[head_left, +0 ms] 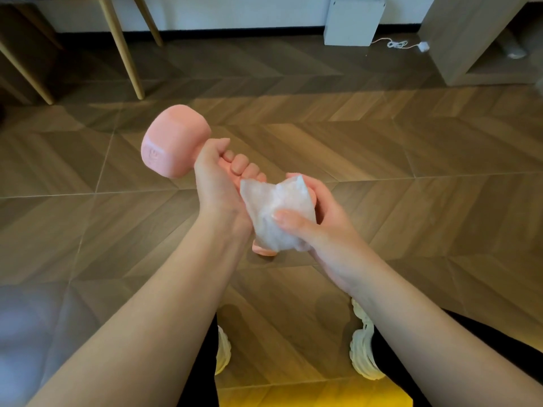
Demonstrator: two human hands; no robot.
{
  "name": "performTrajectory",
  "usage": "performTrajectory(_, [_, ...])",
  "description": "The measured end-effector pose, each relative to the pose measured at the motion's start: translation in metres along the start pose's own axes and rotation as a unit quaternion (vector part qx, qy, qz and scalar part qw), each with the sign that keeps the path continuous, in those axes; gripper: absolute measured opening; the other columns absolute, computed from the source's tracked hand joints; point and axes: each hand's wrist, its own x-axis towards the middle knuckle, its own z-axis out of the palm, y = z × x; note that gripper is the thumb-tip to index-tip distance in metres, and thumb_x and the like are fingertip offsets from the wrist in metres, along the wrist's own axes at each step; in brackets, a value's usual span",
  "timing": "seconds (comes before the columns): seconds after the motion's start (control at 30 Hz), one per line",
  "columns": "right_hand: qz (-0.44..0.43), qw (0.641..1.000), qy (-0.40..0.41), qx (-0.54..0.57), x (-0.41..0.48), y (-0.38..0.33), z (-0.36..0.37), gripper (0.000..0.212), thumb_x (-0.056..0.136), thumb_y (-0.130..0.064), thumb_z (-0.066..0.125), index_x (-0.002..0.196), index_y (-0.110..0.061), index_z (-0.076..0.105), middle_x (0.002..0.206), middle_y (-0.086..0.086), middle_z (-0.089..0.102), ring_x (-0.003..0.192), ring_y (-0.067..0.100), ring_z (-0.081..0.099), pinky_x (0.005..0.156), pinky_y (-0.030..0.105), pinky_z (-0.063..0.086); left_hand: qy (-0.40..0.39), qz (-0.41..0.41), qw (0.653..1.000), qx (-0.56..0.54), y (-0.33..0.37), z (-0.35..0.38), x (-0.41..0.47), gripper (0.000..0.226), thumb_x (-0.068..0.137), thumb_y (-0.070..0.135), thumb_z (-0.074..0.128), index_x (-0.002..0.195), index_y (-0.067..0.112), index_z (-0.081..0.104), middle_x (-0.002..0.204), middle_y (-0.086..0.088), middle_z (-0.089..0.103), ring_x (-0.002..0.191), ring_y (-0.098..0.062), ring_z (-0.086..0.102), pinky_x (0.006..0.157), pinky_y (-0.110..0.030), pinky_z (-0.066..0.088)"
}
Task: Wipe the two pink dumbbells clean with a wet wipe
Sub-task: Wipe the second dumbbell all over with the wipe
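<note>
the pink dumbbell point(173, 141) is held up in the air above the wooden floor point(382, 160), tilted, with its free head up toward 10 o'clock and its other head low toward 5 o'clock. that lower head is almost wholly wrapped in the wet wipe point(274, 214); only a small pink edge peeks out under the wipe at 6 o'clock. the upper head looks smooth, matte and clean of any visible marks, with a faint raised stamp on its end face.

judging by this, the wiping is under way on the first dumbbell's lower head; the handle, the upper head and the second dumbbell, which is not in view, likely remain.

the left hand point(219, 177) is closed around the handle. the right hand point(314, 218) is closed over the wipe, pressing it onto the lower head, thumb on top.
</note>
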Motion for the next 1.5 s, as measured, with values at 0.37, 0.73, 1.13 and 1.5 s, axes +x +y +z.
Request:
performTrajectory(0.37, [-0.026, 0.998, -0.043, -0.029, -0.001, -0.001, -0.008, 0.07, 0.07, -0.038, 0.079, 0.131, -0.048, 0.045, 0.134, -0.01, 0.053, 0.118, 0.007, 0.061, 0.089, 0.038, 0.057, 0.017, 0.001, 0.999, -0.045, 0.003, 0.003, 0.004, 0.037, 0.092, 0.019, 0.046, 0.059, 0.021, 0.028, 0.052, 0.005, 0.022, 0.044, -0.012, 0.021, 0.045, -0.024, 0.024])
performTrajectory(0.73, [0.045, 0.997, -0.019, 0.053, 0.002, -0.008, -0.002, 0.06, 0.082, -0.042, 0.064, 0.137, -0.028, 0.044, 0.122, 0.012, 0.065, 0.088, 0.024, 0.071, 0.081, 0.056, 0.059, 0.003, 0.004, 0.996, -0.084, -0.002, 0.005, 0.004, 0.036, 0.092, 0.015, 0.045, 0.06, 0.019, 0.028, 0.049, 0.005, 0.023, 0.041, -0.011, 0.02, 0.043, -0.022, 0.024])
performTrajectory(1.13, [0.095, 0.987, 0.038, 0.122, 0.006, -0.006, -0.004, 0.052, 0.088, -0.047, 0.057, 0.132, -0.019, 0.054, 0.128, 0.026, 0.062, 0.094, 0.034, 0.061, 0.084, 0.056, 0.046, -0.049, -0.004, 0.999, -0.011, -0.011, 0.012, 0.002, 0.033, 0.09, 0.015, 0.041, 0.06, 0.021, 0.028, 0.05, 0.005, 0.02, 0.044, -0.013, 0.018, 0.045, -0.026, 0.024])
performTrajectory(1.5, [0.11, 0.982, -0.008, 0.152, 0.004, -0.01, 0.001, 0.057, 0.088, -0.046, 0.064, 0.135, -0.016, 0.052, 0.123, 0.022, 0.065, 0.093, 0.029, 0.063, 0.086, 0.055, 0.055, -0.07, -0.017, 0.997, -0.035, -0.008, 0.008, 0.001, 0.034, 0.089, 0.015, 0.042, 0.059, 0.02, 0.028, 0.049, 0.005, 0.021, 0.042, -0.011, 0.019, 0.041, -0.023, 0.028])
